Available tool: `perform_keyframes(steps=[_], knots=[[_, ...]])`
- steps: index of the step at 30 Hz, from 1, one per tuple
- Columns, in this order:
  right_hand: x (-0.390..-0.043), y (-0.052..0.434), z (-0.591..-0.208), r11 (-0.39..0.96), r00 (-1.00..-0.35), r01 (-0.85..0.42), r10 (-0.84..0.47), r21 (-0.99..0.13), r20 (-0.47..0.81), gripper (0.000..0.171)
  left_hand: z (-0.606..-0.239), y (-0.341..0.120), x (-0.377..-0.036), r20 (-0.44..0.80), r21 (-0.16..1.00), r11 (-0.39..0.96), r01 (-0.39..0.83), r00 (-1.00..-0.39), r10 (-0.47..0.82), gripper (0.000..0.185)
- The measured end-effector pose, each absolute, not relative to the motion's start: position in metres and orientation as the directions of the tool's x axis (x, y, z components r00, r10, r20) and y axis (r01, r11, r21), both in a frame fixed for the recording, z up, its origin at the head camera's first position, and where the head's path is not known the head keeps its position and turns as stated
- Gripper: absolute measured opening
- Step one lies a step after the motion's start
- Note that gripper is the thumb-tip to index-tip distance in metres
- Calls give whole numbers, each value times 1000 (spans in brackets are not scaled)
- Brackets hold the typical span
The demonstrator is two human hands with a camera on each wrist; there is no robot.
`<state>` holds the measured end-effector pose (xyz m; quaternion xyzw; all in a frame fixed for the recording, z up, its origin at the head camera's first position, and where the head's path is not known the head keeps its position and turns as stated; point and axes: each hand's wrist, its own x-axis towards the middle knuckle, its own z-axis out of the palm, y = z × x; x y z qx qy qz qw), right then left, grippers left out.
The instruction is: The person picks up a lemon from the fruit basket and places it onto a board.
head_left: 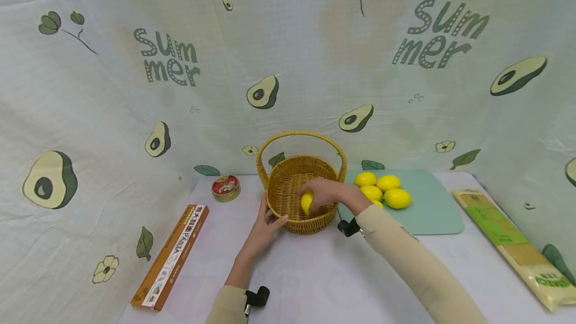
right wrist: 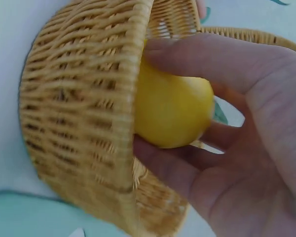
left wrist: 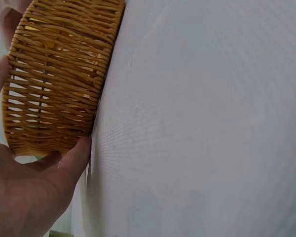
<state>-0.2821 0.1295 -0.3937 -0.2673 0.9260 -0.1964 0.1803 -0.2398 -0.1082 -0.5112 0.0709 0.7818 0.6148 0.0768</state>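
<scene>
1. From the head view I see my right hand (head_left: 330, 193) inside the round woven wicker basket with an arched handle (head_left: 300, 195), fingers curled round a smooth yellow lemon (head_left: 307, 202) held just above the basket floor; my left hand (head_left: 265, 226) rests against the basket's near wall, fingers fairly straight; four more yellow lemons (head_left: 382, 190) lie on the pale green mat (head_left: 432, 209) just right of the basket; a long orange pasta box (head_left: 173, 259), a small round tin (head_left: 226, 187) and a flat yellow-green packet (head_left: 513, 244) sit on the white worktop (head_left: 315, 274).

2. The left wrist view shows the left hand (left wrist: 24, 192) with palm and thumb touching the basket (left wrist: 59, 79); it steadies rather than grips.

3. The right wrist view shows the right hand (right wrist: 246, 128) clasping the lemon (right wrist: 170, 111) just inside the basket rim (right wrist: 89, 113).

4. I judge the placing step is in hand; the next move calls for lowering the lemon to the bottom and easing the fingers off.
</scene>
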Motion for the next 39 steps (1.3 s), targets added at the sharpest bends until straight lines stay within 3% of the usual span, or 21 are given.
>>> perform_keyframes(steps=[10,26,39], knots=[[-273,167,-391,706,-850,-428,-526,-564,-14,50,-511,-108,-239,-13,978,204,34,-975,223,102],[-237,225,-393,695,-890,-421,-441,-583,117,47,-513,-109,-237,-32,978,207,13,-977,212,102],[-210,270,-410,740,-955,-296,-231,-604,186,49,-510,-108,-240,-32,979,204,17,-973,230,103]])
